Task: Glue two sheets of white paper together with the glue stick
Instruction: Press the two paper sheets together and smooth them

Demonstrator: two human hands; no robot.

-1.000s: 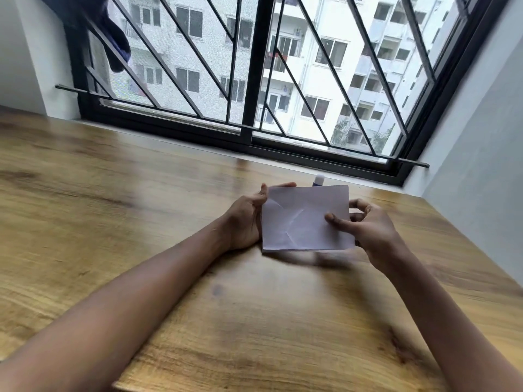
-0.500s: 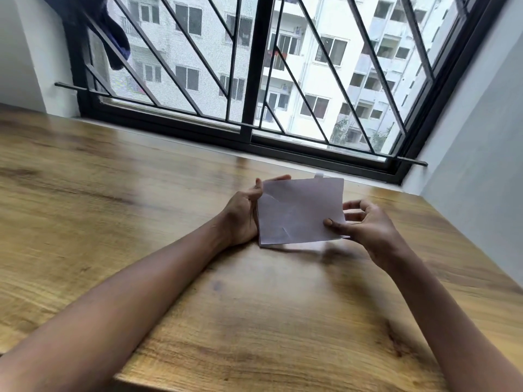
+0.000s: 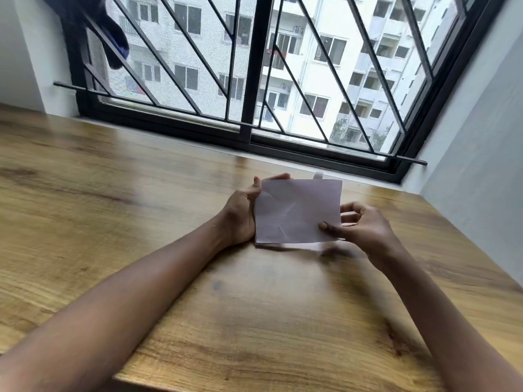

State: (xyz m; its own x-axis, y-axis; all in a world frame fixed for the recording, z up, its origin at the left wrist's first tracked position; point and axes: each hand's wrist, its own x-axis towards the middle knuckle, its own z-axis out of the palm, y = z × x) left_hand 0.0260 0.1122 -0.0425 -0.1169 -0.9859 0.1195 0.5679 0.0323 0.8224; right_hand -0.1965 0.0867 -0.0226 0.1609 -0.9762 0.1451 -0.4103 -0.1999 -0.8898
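Note:
A creased sheet of white paper (image 3: 294, 210) stands tilted up above the wooden table (image 3: 141, 193), its face turned toward me. My left hand (image 3: 240, 213) grips its left edge, thumb in front and fingers behind. At the lower right corner my right hand (image 3: 359, 224) pinches the sheet between thumb and fingers. Whether a second sheet lies behind the first I cannot tell. Only the white cap of the glue stick (image 3: 318, 175) peeks over the paper's top edge; the rest of the stick is hidden.
A barred window (image 3: 254, 80) runs along the table's far side, with a grey wall (image 3: 475, 151) on the right. A dark cloth (image 3: 113, 38) hangs on the bars at upper left. The table's near edge (image 3: 254, 386) is close to me.
The paper has tipped up and moved slightly away from me, now hiding most of the glue stick. My right thumb has slid down toward the lower right corner.

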